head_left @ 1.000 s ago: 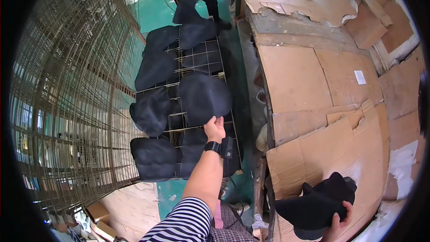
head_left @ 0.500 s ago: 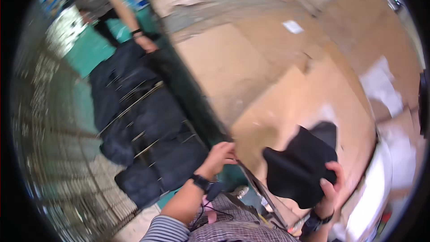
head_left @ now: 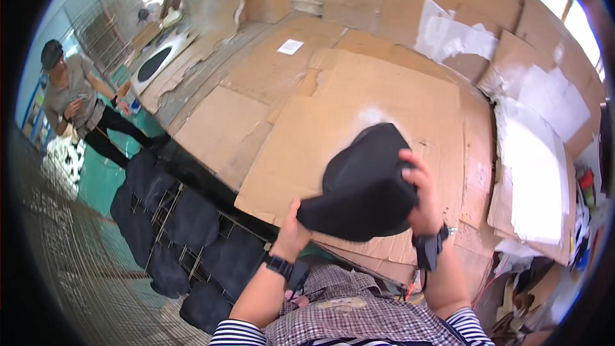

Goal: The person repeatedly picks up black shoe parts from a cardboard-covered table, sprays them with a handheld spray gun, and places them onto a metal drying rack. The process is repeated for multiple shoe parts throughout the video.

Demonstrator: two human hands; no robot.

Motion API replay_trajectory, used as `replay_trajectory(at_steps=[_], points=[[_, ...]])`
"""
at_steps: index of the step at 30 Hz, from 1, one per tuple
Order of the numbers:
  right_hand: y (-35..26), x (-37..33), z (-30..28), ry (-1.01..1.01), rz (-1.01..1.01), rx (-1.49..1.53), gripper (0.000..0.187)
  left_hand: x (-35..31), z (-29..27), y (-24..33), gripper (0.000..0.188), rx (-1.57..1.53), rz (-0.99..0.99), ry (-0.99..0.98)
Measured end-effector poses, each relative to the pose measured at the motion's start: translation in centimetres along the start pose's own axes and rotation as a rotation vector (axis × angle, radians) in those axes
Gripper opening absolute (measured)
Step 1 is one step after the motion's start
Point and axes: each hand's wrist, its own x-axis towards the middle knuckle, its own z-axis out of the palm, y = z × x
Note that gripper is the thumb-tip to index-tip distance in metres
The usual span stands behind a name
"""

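Note:
A black, soft-looking sheet piece with rounded edges is held up over the cardboard-covered table. Its near left corner is pinched in my left hand, thumb on top. On its right edge my right hand grips it, fingers curled over the rim. A second layer seems to lie behind the front one; I cannot tell whether they are joined. Below and left of the table, several similar black pieces are spread on a wire rack.
A person in a grey shirt and dark cap stands at the far left. Another black piece lies on a white surface at the table's far end. Cardboard panels line the back; white sheets lie at the right.
My left hand has come from the table's edge and taken hold of the black piece, which has moved left. My view has swung right, and the other person has straightened up away from the rack.

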Motion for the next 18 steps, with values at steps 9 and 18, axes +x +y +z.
replay_trajectory(at_steps=[9, 18], points=[[-4.7, 1.8, -13.5, 0.026, -0.162, 0.089, 0.042, 8.3, 11.7, 3.8, 0.052, 0.584, 0.305, -0.215], [10.5, -6.9, -31.8, 0.41, -0.087, -1.294, 0.054, 12.0, 1.9, -8.0, 0.071, 1.838, 0.436, 0.216]])
